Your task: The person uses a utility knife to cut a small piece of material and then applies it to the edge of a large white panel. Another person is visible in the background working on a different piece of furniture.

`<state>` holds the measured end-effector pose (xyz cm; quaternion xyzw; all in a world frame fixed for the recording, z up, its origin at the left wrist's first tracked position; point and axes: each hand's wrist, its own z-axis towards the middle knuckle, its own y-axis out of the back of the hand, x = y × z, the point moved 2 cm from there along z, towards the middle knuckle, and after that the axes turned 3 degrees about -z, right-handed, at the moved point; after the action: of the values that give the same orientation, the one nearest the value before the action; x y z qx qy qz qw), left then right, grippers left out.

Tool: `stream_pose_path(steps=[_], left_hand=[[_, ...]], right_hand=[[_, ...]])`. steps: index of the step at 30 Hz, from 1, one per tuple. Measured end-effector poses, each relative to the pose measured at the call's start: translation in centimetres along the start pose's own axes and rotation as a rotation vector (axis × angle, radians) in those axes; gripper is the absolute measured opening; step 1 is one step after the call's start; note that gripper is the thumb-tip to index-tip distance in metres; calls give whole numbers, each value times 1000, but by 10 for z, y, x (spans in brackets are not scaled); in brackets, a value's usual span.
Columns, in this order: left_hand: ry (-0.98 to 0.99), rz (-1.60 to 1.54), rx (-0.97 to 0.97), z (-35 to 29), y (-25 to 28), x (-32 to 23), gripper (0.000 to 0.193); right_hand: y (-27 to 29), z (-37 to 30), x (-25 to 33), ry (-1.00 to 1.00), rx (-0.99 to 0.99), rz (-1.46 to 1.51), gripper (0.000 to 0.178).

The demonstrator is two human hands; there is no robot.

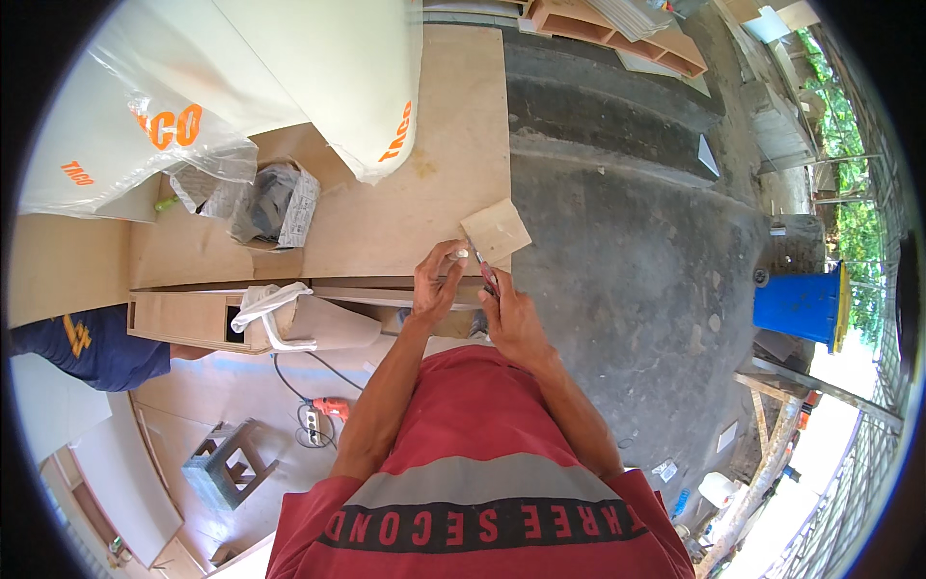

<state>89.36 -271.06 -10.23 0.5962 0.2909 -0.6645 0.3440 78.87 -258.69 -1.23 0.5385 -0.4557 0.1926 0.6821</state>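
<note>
My left hand (437,282) is closed in a pinch at the edge of the plywood worktop (405,227). Between its fingertips is a small whitish piece (462,253), too small to name. Close beside it, my right hand (513,323) is wrapped round a red-handled cutter (489,278). The cutter's thin metal end (477,257) points away from me, beside the whitish piece; whether they touch I cannot tell. Just beyond both hands, a small square wooden board (497,232) lies at the worktop's corner, partly overhanging it.
White sheets in printed plastic wrap (376,145) and a paper bag of scraps (287,207) lie on the worktop. A white cloth (268,307) drapes over a wooden box at left, near another person's dark sleeve (96,347). Below are a red power tool (331,407) and a stool (227,473).
</note>
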Motion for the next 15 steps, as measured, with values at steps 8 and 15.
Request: stream_pose_path(steps=[8, 15], left_hand=[[-41, -84, -41, 0, -3, 11, 29], [-18, -177, -60, 0, -6, 15, 28]], right_hand=[[-2, -1, -6, -140, 136, -105, 37], [-8, 12, 5, -154, 185, -116, 33]])
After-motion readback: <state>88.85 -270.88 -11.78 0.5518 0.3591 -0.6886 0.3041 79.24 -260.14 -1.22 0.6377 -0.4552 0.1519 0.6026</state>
